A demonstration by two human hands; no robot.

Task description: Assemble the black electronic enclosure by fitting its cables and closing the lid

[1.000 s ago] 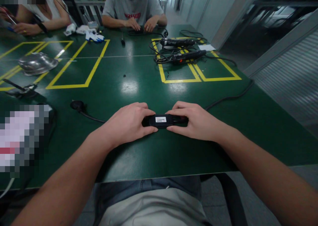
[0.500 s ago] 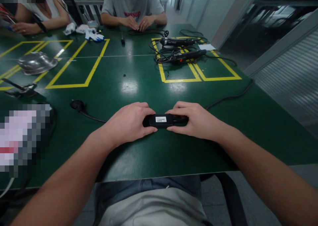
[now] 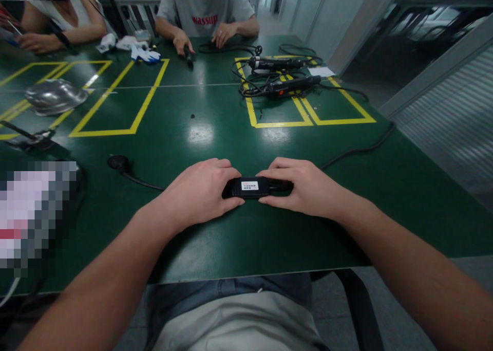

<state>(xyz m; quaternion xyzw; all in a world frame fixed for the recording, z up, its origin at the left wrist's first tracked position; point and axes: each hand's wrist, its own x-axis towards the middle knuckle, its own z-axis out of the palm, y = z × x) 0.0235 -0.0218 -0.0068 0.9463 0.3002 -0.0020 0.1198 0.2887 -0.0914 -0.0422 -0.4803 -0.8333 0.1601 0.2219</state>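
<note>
A small black box (image 3: 262, 186) with a white label lies at the near middle of the green table (image 3: 215, 248). My left hand (image 3: 208, 190) grips its left end between thumb and fingers. At the right end, my right hand (image 3: 295, 186) is closed round the box's end and the dark cable part there. A black cable runs left from under my left hand to a black plug (image 3: 118, 163). Another black cable (image 3: 358, 150) goes from behind my right hand toward the table's right edge.
Two black corded tools (image 3: 292, 86) lie across yellow tape at the back right. A metal bowl (image 3: 57, 96) and a blurred-out item (image 3: 31, 207) are at left. White-blue gloves (image 3: 145, 54) lie near two people across the table.
The person opposite has moved one hand left onto a small dark object on the table. My hands and the black box have stayed in place.
</note>
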